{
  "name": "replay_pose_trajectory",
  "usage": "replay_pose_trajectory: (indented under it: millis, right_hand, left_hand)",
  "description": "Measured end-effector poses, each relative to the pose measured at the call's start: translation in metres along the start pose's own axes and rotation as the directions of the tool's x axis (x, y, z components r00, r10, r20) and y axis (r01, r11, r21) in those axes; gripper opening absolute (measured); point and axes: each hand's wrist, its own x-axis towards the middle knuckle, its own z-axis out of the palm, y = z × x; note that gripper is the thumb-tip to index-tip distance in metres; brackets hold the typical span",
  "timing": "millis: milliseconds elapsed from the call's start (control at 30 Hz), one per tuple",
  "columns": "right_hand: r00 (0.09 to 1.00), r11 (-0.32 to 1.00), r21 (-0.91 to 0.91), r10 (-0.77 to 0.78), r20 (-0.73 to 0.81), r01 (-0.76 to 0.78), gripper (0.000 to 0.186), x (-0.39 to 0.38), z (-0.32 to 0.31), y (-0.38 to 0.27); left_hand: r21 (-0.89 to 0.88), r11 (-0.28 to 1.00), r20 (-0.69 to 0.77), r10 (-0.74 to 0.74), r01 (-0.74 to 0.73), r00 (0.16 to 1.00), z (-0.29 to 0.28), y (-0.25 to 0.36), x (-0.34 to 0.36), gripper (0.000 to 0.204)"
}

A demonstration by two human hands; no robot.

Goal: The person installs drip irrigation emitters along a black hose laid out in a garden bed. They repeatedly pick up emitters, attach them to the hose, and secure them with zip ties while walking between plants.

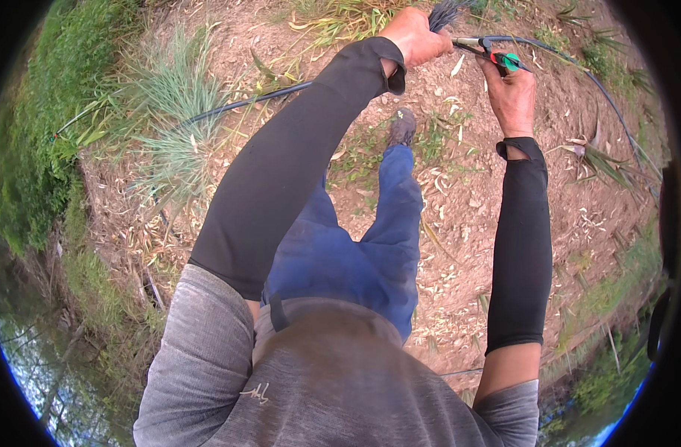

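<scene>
"What are you holding?"

"Your left hand (pixel 417 37) is clamping its fingers on a dark bundle (pixel 446 13); your right hand (pixel 513 103) is gripping a black, red and green tool (pixel 510 62) above the soil (pixel 459 216)."

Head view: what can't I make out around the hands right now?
All in the head view:
Left hand: its fingertips, hidden by the hand itself.
Dark bundle: its upper end, cut off by the top edge.
Black hose: where it runs on, hidden behind the left sleeve.
Red-and-green piece at the right hand: too small to tell its workings.
</scene>
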Motion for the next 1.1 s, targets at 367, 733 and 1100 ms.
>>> replay_pose_trajectory:
  millis: [367,733,1100]
  right_hand:
    - [0.904,0.294,0.881,0.331,0.270,-0.371,0.022,0.011,0.024,0.005]
    - [0.881,-0.132,0.954,0.367,0.298,-0.268,0.016,0.009,0.050,0.008]
    - [0.928,0.194,0.943,0.312,0.202,-0.270,0.021,0.017,0.047,0.008]
  left_hand:
    - [0.154,0.955,-0.192,0.282,-0.255,0.940,-0.013,0.013,0.000,0.031]
    - [0.247,0.903,-0.131,0.392,-0.353,0.911,-0.005,0.006,0.007,0.032]
    - [0.095,0.942,-0.043,0.326,-0.321,0.944,0.000,-0.009,0.033,0.034]
